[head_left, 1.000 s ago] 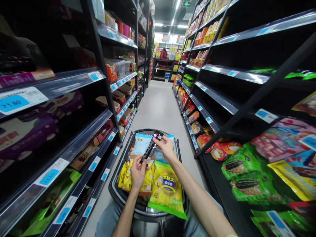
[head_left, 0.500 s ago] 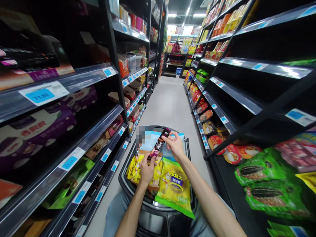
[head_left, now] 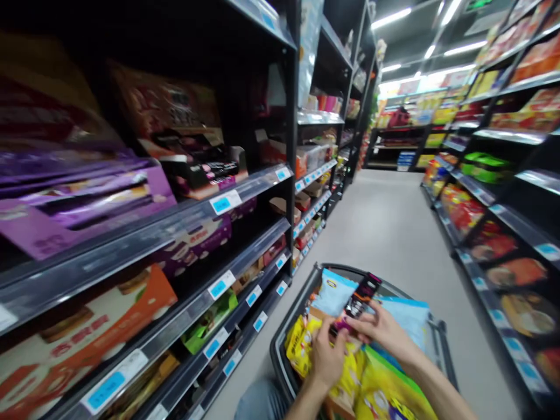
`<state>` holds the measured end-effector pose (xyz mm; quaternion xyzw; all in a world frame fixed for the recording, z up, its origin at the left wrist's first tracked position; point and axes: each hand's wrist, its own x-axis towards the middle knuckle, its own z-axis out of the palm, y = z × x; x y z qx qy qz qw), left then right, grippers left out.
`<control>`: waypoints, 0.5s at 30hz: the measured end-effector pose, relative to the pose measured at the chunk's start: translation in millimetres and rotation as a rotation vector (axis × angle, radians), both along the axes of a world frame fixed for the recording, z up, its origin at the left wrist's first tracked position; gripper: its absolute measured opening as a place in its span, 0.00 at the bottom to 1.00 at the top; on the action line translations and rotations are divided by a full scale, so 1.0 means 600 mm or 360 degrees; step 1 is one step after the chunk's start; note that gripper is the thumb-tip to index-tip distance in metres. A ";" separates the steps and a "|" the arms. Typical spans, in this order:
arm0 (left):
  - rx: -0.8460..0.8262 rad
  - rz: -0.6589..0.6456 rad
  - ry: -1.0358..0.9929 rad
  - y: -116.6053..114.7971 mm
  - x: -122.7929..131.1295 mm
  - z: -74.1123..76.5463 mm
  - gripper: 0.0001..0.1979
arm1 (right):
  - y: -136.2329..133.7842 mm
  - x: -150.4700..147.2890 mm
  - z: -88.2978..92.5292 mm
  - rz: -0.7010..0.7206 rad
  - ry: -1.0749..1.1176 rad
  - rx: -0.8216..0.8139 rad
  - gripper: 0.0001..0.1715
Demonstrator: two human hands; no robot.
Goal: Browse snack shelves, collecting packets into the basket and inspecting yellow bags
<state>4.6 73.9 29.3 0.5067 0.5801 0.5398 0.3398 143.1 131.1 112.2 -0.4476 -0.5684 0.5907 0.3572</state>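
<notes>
Both hands hold a slim black snack packet (head_left: pixel 361 296) with pink and red print, above a dark shopping cart (head_left: pixel 280 356). My left hand (head_left: pixel 327 356) grips its lower end with closed fingers. My right hand (head_left: pixel 381 328) pinches the packet from the right side. Under the hands the cart holds yellow snack bags (head_left: pixel 301 344), a yellow-green bag (head_left: pixel 385 391) and light blue packs (head_left: pixel 336 291). The picture is blurred by head motion.
Black shelving on the left carries purple boxes (head_left: pixel 83 204), a black-and-pink carton (head_left: pixel 205 166), an orange-white box (head_left: pixel 87 326) and blue price tags (head_left: pixel 225 202). Shelves on the right hold red and green packs (head_left: pixel 485 166). A grey aisle floor (head_left: pixel 385 227) runs ahead to far shelves.
The view has swung left toward the left shelving, so the cart and hands now sit lower right. Both hands keep hold of the black packet, now lower over the cart.
</notes>
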 end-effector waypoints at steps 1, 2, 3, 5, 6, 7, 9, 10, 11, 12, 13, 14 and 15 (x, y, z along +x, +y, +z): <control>-0.0022 0.0030 0.0034 0.001 0.000 -0.001 0.16 | 0.004 0.000 -0.006 0.0022 -0.0006 0.0010 0.37; -0.0040 0.0052 0.0066 0.001 0.000 -0.002 0.16 | 0.009 0.000 -0.011 0.0039 0.0003 0.0026 0.35; -0.0056 0.0068 0.0095 0.002 0.000 -0.003 0.17 | 0.012 0.000 -0.014 0.0050 0.0014 0.0042 0.34; -0.0079 0.0094 0.0136 0.003 0.001 -0.009 0.19 | 0.017 0.000 -0.016 0.0035 0.0056 0.0083 0.31; -0.0091 0.0113 0.0147 0.005 0.002 -0.015 0.20 | 0.018 -0.001 -0.014 0.0017 0.0076 0.0091 0.30; -0.0108 0.0137 0.0149 0.008 0.003 -0.022 0.21 | 0.019 -0.003 -0.011 -0.0007 0.0093 0.0095 0.29; -0.0119 0.0226 0.0141 0.017 0.007 -0.038 0.23 | 0.019 -0.007 -0.003 -0.0058 0.0092 0.0114 0.28; -0.0085 0.0294 0.0139 0.023 0.009 -0.047 0.24 | 0.019 -0.009 0.001 -0.0090 0.0076 0.0137 0.28; -0.0014 0.0368 0.0149 0.029 0.010 -0.055 0.24 | 0.019 -0.010 0.004 -0.0125 0.0049 0.0168 0.27; 0.0091 0.0430 0.0174 0.036 0.012 -0.062 0.25 | 0.018 -0.012 0.005 -0.0157 -0.0001 0.0204 0.26; 0.0224 0.0477 0.0214 0.042 0.013 -0.068 0.25 | 0.018 -0.013 0.006 -0.0169 -0.0077 0.0238 0.25; 0.0367 0.0503 0.0267 0.048 0.013 -0.072 0.25 | 0.018 -0.013 0.005 -0.0165 -0.0162 0.0271 0.25; 0.0507 0.0506 0.0326 0.053 0.013 -0.074 0.25 | 0.018 -0.013 0.004 -0.0150 -0.0239 0.0310 0.24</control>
